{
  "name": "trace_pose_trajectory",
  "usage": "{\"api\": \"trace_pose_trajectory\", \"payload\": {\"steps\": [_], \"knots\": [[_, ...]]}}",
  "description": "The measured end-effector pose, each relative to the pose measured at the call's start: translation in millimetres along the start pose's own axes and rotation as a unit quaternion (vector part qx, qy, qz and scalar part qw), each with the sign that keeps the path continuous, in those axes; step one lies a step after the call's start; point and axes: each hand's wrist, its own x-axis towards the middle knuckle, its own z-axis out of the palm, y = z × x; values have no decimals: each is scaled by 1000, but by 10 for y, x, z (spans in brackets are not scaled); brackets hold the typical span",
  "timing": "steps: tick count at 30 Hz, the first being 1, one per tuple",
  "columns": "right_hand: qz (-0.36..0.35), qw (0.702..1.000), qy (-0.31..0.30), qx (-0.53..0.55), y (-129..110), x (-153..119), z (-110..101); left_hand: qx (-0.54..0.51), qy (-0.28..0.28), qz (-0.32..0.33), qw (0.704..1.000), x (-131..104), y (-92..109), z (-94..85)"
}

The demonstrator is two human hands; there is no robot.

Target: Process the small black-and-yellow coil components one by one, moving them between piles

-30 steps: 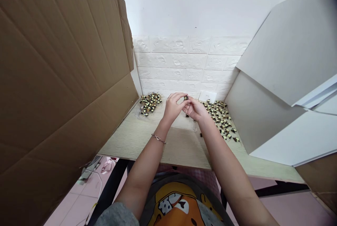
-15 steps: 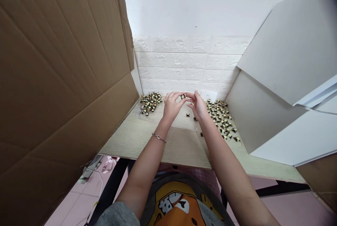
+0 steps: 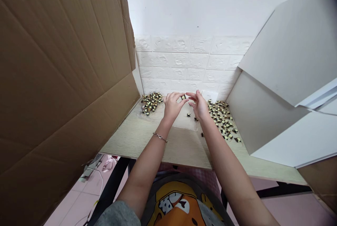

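Between the thumb and fingertips of my left hand (image 3: 172, 107) is a small black-and-yellow block-shaped part (image 3: 183, 97), held above the table. My right hand (image 3: 199, 107) is just to its right, fingers apart and holding nothing; its fingertips come close to the part, and I cannot tell whether they touch it. Below the hands, a loose part (image 3: 188, 115) of the same kind lies on a clear plastic sheet (image 3: 181, 124). A heap of such parts (image 3: 150, 103) is at the left, and many more parts (image 3: 223, 122) are spread out to the right of my right hand.
A tall cardboard panel (image 3: 79, 60) borders the wooden table (image 3: 142, 138) on the left. White panels (image 3: 276, 127) stand along the right side. Behind is a white brick-pattern wall (image 3: 171, 59), with a small white card (image 3: 210, 96) at its foot.
My right fingers have spread and drawn slightly away from the part in my left hand. That part now shows a yellower face. The view has shifted slightly.
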Motion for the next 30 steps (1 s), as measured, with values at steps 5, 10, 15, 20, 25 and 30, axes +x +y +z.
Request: {"api": "trace_pose_trajectory", "payload": {"steps": [5, 10, 15, 20, 25, 30], "knots": [[-5, 1000, -8, -5, 6, -28, 27, 24, 12, 0, 1000, -2, -17, 7], [4, 1000, -15, -4, 7, -42, 55, 41, 14, 3, 999, -12, -23, 13], [0, 1000, 8, -9, 34, -26, 50, 59, 14, 13, 998, -26, -3, 21], [-9, 999, 32, -11, 49, -14, 38, 82, 19, 24, 996, -42, 15, 27], [0, 999, 47, -3, 36, -16, 39, 93, 35, 40, 994, -59, 27, 31], [12, 998, 55, 12, 14, -28, 53, 102, 34, 60, 992, -67, 31, 36]]}}
